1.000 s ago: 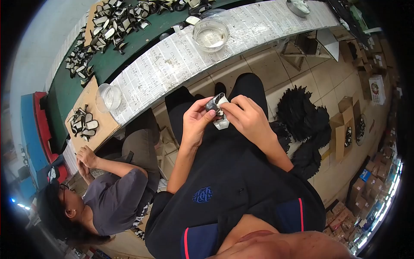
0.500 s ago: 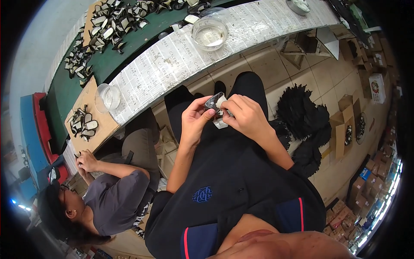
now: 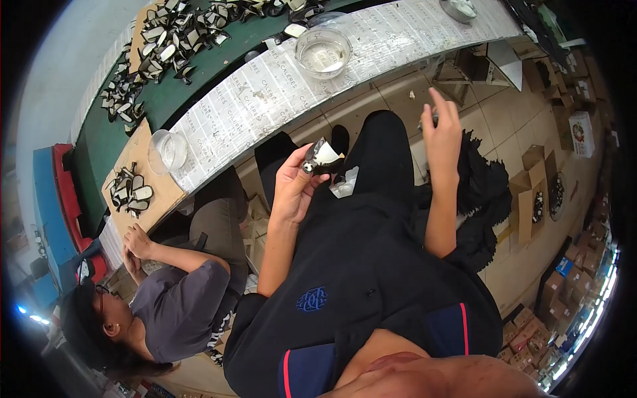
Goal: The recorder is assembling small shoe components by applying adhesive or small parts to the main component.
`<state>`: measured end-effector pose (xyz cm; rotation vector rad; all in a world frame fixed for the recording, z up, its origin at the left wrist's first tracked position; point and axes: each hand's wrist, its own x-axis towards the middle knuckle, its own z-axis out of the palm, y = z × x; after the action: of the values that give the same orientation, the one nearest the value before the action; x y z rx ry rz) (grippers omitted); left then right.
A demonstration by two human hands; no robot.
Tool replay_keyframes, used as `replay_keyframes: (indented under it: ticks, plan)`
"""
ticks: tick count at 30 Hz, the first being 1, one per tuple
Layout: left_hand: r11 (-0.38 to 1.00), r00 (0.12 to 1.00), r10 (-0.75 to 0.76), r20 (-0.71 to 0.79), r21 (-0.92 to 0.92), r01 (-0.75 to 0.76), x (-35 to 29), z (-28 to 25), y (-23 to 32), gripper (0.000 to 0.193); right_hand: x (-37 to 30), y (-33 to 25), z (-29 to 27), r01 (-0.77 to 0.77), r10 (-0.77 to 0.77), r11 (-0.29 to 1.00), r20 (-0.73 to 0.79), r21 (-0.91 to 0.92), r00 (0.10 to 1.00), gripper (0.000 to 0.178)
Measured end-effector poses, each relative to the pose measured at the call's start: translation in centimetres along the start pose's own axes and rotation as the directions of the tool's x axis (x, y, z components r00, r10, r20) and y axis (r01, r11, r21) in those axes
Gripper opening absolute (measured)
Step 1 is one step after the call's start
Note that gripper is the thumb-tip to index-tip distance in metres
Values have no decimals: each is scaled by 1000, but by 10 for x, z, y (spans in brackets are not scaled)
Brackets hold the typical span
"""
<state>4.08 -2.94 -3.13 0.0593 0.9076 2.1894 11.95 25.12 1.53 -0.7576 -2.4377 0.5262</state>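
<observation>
Over the lap, the left hand (image 3: pixel 296 180) is holding a small black heel-shaped piece (image 3: pixel 324 154) between thumb and fingers, its pale face showing. Just nearer and to the right, a crumpled white sheet (image 3: pixel 344 184) is lying on the dark trousers (image 3: pixel 383 154). Farther right, the right hand (image 3: pixel 442 129) is hovering above the tiled floor (image 3: pixel 502 126), well apart from the piece, its fingers standing loosely apart; whether it is touching the greyish bit beside the thumb, I cannot tell. Beyond the knees, the paper-covered bench (image 3: pixel 232 129) is carrying a clear round bowl (image 3: pixel 322 54). To the left, a second clear bowl (image 3: pixel 167 151) is standing near a cluster of similar pieces (image 3: pixel 133 189) on brown board (image 3: pixel 158 202); many more (image 3: pixel 174 40) are lying heaped on the far green surface (image 3: pixel 209 63). On the left, a co-worker (image 3: pixel 182 312) is sitting with both hands together. On the right, ragged black fabric (image 3: pixel 484 199) is lying near an open cardboard box (image 3: pixel 531 179).
</observation>
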Motion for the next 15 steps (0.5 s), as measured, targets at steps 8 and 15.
replay_keyframes:
  ticks: [8,15]
  plan:
    - [999,999,-31,13,-44,32,1,5,-3,58,-6,-3,-17,58,-77,979,95,193,992,43]
    - [999,1000,-6,-2,47,6,4,6,-5,47,-21,-44,-35,-158,-51,767,304,622,951,33]
